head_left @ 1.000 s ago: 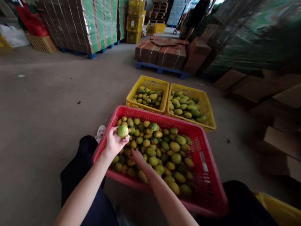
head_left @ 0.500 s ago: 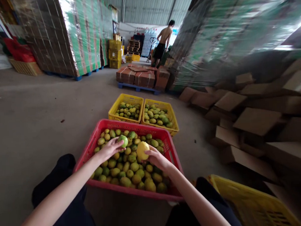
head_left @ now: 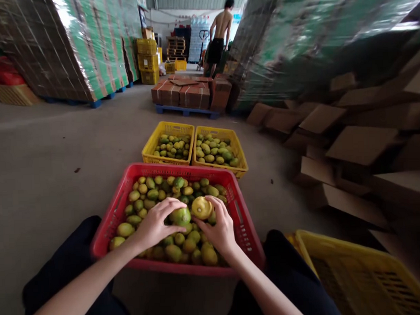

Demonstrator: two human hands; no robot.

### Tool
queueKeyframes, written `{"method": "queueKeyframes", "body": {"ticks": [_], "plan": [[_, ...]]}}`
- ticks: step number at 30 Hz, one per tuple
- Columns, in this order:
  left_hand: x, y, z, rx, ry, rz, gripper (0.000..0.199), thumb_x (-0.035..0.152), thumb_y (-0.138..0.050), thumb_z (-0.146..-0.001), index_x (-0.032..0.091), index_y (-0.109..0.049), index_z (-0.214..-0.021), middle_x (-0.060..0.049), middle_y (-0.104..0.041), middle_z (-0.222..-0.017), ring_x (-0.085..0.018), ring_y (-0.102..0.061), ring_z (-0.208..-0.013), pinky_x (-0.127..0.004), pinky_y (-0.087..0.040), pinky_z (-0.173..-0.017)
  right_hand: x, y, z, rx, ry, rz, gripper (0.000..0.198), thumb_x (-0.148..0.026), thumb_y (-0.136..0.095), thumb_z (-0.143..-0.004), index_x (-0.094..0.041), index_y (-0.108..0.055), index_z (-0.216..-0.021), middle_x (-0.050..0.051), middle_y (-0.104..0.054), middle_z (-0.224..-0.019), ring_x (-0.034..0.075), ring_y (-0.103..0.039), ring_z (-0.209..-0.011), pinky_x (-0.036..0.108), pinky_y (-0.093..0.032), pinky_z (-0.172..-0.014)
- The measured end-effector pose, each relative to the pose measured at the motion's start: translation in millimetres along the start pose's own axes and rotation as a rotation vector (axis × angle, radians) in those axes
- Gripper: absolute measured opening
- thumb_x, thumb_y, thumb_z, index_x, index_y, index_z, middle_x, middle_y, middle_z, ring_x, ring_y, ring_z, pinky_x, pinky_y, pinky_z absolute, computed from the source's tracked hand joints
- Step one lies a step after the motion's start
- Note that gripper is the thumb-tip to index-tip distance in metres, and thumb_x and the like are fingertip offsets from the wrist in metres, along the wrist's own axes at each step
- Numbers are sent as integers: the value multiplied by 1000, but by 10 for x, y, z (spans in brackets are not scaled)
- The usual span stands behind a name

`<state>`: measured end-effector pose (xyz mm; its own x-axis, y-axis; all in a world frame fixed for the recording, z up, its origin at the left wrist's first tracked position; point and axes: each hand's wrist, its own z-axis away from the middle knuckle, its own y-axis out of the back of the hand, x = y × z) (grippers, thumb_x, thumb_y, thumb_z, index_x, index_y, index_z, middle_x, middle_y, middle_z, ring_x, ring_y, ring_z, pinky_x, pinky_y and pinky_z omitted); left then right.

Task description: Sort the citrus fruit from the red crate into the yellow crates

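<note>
My left hand (head_left: 159, 226) is closed around a green lemon (head_left: 181, 216), thumb below and fingers above. Close beside it, my right hand (head_left: 219, 226) grips a yellow lemon (head_left: 201, 208) with its rounded end turned toward me. Both hands are over a red plastic crate (head_left: 246, 220) that stands between my knees. Many green and yellow lemons (head_left: 189, 246) fill the crate, and my hands and forearms hide some of them.
Two yellow crates (head_left: 167, 126) of lemons stand just beyond the red one. At my right is another yellow crate (head_left: 337, 258). Cardboard boxes (head_left: 361, 143) are heaped on the right. Farther off, a person (head_left: 221, 33) stands behind a pallet of flattened cartons (head_left: 183, 94).
My hands have drawn nearer to me and closer together, each with its lemon. Both lemons have been turned. The view has tilted down slightly.
</note>
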<state>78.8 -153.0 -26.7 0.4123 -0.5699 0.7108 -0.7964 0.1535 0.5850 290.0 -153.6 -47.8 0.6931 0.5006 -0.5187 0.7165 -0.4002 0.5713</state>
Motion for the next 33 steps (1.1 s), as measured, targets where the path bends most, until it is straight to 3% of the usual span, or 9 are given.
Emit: {"method": "queueKeyframes", "body": {"ticks": [4, 13, 22, 24, 26, 28, 30, 33], "plan": [[36, 4, 1, 29, -36, -108, 44, 37, -66, -79, 26, -51, -119, -7, -58, -116, -20, -57, -109, -33, -44, -96, -15, 33, 59, 18, 88, 21, 52, -31, -70, -76, -25, -45, -121, 11, -59, -114, 26, -60, -103, 42, -53, -84], [-43, 45, 25, 36, -113, -234, 45, 35, -63, -82, 26, -49, -123, -7, -58, -117, -21, -58, -108, -36, -46, -94, -69, -50, 65, 44, 59, -46, 54, -31, -73, -73, -25, -45, -119, 9, -57, -106, 26, -59, -98, 43, -53, -82], [-10, 60, -1, 26, -46, -50, 43, 36, -66, -80, 26, -54, -120, -6, -59, -118, -20, -56, -111, -34, -44, -97, -40, -48, 56, 21, 32, -106, 51, -27, -72, -73, -26, -46, -116, 9, -58, -111, 26, -58, -103, 45, -50, -86], [-13, 51, -19, 35, 81, 94, 48, 40, -73, -72, 24, -58, -114, -6, -62, -114, -21, -58, -106, -33, -46, -91, -70, -37, 40, -6, -76, -195, 54, -31, -77, -67, -26, -48, -113, 7, -60, -108, 25, -59, -101, 44, -50, -87], [-43, 25, -40, 1, 317, 361, 56, 49, -77, -63, 20, -60, -108, -6, -66, -103, -19, -63, -91, -29, -51, -77, -123, -30, 22, -69, -280, -376, 60, -38, -80, -61, -26, -49, -111, 5, -62, -102, 23, -62, -94, 39, -52, -82], [-95, -18, -57, -63, 615, 708, 61, 62, -71, -62, 15, -62, -100, -6, -68, -85, -15, -64, -69, -24, -49, -60, -186, -34, 3, -177, -556, -619, 58, -46, -77, -62, -26, -49, -109, 1, -65, -92, 19, -64, -79, 32, -55, -67], [-153, -72, -66, -109, 875, 1014, 63, 70, -61, -67, 11, -64, -88, -6, -67, -68, -11, -59, -53, -20, -45, -50, -235, -51, -16, -340, -864, -860, 47, -55, -67, -70, -23, -51, -101, -1, -66, -77, 15, -63, -58, 25, -50, -45], [-215, -149, -60, -107, 1078, 1245, 55, 64, -55, -76, 10, -64, -72, -6, -64, -57, -8, -55, -45, -17, -44, -47, -249, -82, -48, -633, -1301, -1117, 48, -63, -42, -83, -17, -56, -83, 2, -63, -57, 11, -53, -34, 19, -34, -28]]}}
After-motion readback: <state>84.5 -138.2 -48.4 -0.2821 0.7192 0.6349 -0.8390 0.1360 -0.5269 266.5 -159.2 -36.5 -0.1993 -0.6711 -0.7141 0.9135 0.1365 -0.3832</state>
